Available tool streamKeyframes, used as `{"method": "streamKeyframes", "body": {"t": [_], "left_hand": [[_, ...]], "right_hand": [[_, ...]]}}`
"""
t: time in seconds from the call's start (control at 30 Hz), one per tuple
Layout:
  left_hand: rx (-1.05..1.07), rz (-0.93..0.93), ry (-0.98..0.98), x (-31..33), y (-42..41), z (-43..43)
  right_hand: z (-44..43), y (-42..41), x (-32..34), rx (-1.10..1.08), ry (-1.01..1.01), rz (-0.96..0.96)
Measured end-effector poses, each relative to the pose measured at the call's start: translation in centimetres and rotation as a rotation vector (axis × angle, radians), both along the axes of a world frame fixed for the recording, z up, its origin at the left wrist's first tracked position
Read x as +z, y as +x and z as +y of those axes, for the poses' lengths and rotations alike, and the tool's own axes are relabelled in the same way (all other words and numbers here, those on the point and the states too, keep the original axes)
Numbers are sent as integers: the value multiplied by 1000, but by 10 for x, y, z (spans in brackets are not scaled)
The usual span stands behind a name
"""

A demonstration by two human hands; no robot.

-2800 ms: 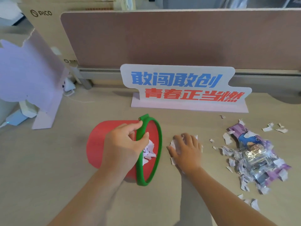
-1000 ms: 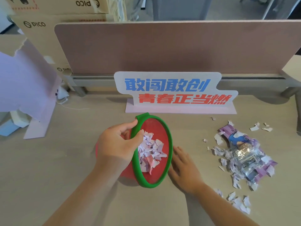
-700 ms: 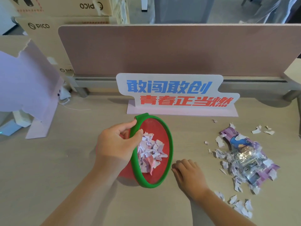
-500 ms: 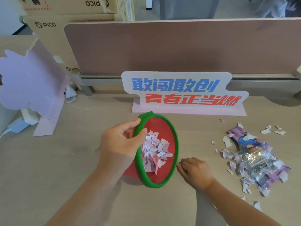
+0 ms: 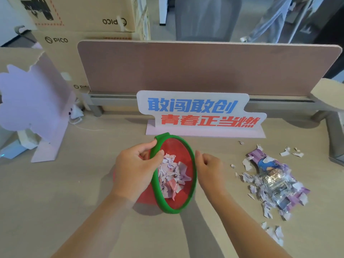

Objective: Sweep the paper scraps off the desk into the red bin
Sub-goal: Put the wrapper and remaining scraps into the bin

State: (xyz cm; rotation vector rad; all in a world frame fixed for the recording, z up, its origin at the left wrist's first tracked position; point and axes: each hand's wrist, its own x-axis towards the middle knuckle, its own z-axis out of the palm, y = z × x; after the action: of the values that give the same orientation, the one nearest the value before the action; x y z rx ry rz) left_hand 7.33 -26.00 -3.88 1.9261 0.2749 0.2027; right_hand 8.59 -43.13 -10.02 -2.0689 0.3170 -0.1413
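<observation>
Left hand (image 5: 136, 170) grasps the tilted red bin (image 5: 174, 174) by its green rim. Right hand (image 5: 209, 167), loosely curled and empty, sits at the bin's 3 o'clock. Paper scraps (image 5: 268, 185) lie farther out at 3 o'clock.

My left hand (image 5: 136, 169) grips the near-left rim of the bin (image 5: 184, 144), which tips rightward on the desk (image 5: 46, 198) with paper scraps (image 5: 173, 175) inside. My right hand (image 5: 209, 167) sits just right of the bin. Farther right lies a scrap pile (image 5: 270, 183) on a wrapper (image 5: 261, 158). A sign (image 5: 201, 112) stands behind the bin, a divider panel (image 5: 204, 69) behind that.
</observation>
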Motion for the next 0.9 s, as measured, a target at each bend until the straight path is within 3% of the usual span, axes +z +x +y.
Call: {"method": "streamKeyframes", "body": {"t": [0.23,0.3,0.43,0.53,0.63,0.73,0.9], "left_hand": [[-71,-11,-75,7,-8,-9],[-91,-15,-143,10,-8,-11],[-192,-11,-149,12,-13,-19],[-269,-21,-56,6,-16,-27],[-362,-94,46,4,-20,-41],[-451,-146,130,3,-24,-54],[-503,-174,174,2,-28,-69]], "right_hand": [[49,-2,40,432,-263,-106],[41,-17,41,351,-262,-233],[-7,-61,26,-142,-100,-312],[-51,-106,-1,-483,-78,-171],[-83,-151,-38,-640,-126,99],[-100,-181,-66,-675,-176,278],[-114,-183,-104,-548,-296,440]]}}
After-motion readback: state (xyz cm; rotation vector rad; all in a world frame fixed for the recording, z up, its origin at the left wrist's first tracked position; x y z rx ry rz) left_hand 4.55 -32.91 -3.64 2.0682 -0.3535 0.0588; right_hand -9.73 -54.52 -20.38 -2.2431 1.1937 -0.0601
